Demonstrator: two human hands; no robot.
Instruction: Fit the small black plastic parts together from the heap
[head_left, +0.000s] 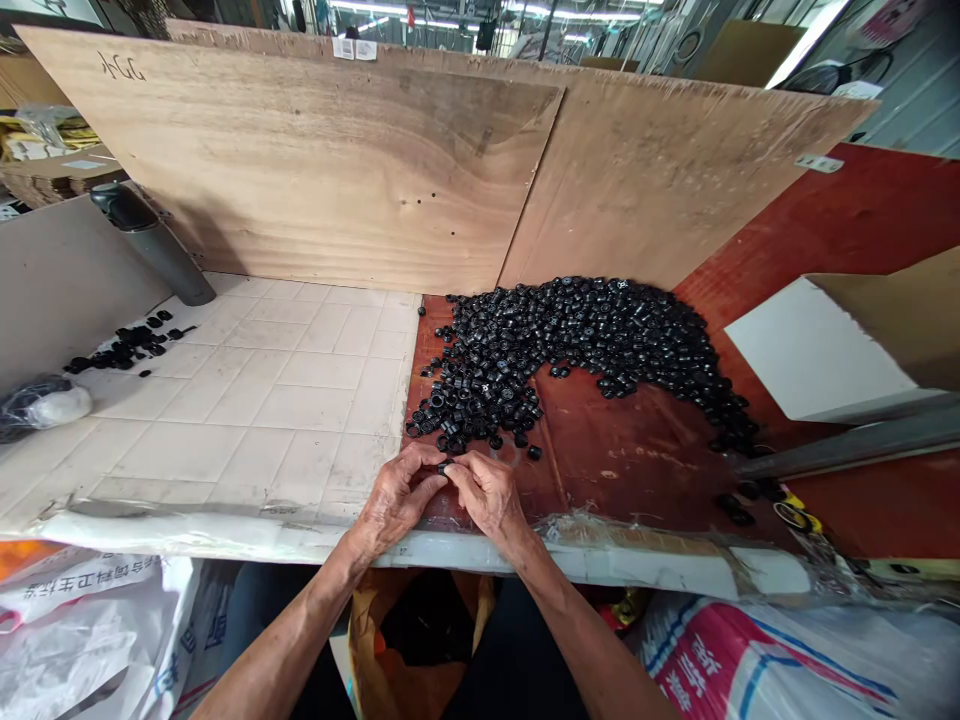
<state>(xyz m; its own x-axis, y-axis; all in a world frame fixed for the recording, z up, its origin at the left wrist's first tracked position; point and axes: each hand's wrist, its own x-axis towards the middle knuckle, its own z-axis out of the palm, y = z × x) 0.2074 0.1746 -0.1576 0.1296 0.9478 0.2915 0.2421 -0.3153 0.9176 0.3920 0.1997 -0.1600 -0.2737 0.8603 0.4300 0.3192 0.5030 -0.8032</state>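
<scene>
My left hand [397,497] and my right hand [487,495] meet at the front edge of the work surface, pinching a small black ring-shaped part [444,467] between their fingertips. Most of that part is hidden by my fingers. Just beyond my hands, a large heap of similar black parts [570,350] spreads in a curve across a reddish-brown laminated board [622,450]. Its nearest pieces lie a short way from my fingers. A smaller scatter of black parts [127,345] lies on white tile-patterned surface [255,400] at the left.
Plywood sheets [300,160] stand upright along the back. A grey insulated flask [152,245] lies at the left, near a white bag [45,405]. A grey metal bar [847,440] crosses the right side. Woven sacks [772,665] and a brown paper bag [420,630] sit below the front edge.
</scene>
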